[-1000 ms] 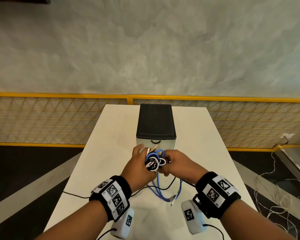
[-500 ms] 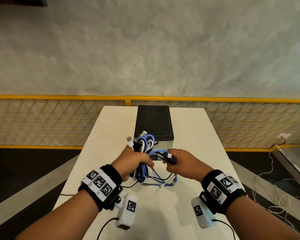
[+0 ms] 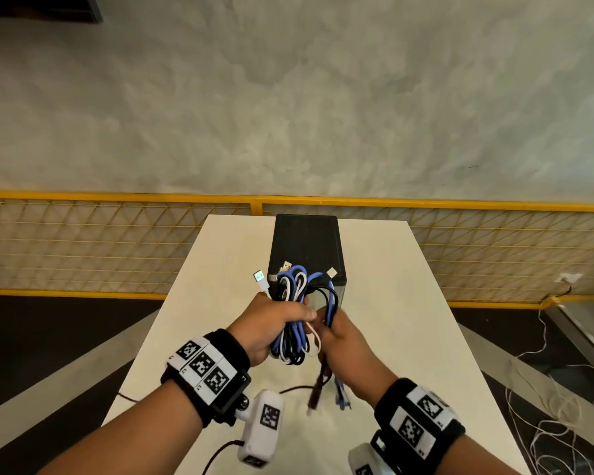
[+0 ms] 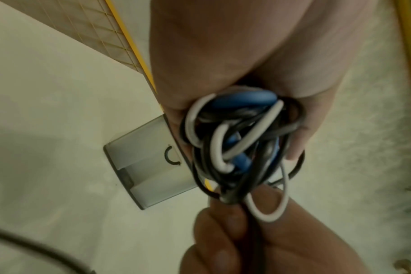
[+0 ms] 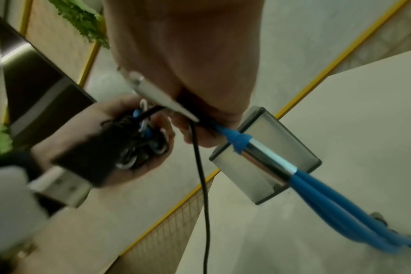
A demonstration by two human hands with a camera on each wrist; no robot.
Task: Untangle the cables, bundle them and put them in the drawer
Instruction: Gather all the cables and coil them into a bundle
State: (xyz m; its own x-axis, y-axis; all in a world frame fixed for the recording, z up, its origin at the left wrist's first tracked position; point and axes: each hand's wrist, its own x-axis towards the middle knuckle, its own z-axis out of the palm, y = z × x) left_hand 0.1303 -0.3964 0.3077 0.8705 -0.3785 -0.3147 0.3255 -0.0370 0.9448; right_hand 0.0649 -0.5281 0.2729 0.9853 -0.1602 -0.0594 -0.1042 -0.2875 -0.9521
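A looped bundle of blue, white and black cables point(image 3: 294, 317) point(image 4: 237, 140) is gripped in my left hand point(image 3: 271, 323), held upright above the white table point(image 3: 408, 337) in front of the small drawer unit point(image 3: 306, 248) point(image 4: 148, 166). USB plugs stick out of the bundle's top. My right hand point(image 3: 343, 341) grips the loose tails point(image 3: 326, 375) of the blue and black cables just right of the bundle; their ends hang blurred below the fist. In the right wrist view a blue cable with a silver sleeve point(image 5: 265, 157) runs out of my right fist point(image 5: 200, 118). The drawer front looks closed.
The drawer unit has a black top and a grey front with a small curved handle point(image 4: 170, 154). Thin black leads point(image 3: 288, 389) from the wrist cameras lie on the table near its front. A yellow mesh fence point(image 3: 494, 248) runs behind the table. White cords point(image 3: 556, 389) lie on the floor at right.
Both hands have lifted the cables off the table and come closer together. The left hand now holds the bundle upright, and the right hand has drawn the loose tails down beside it.
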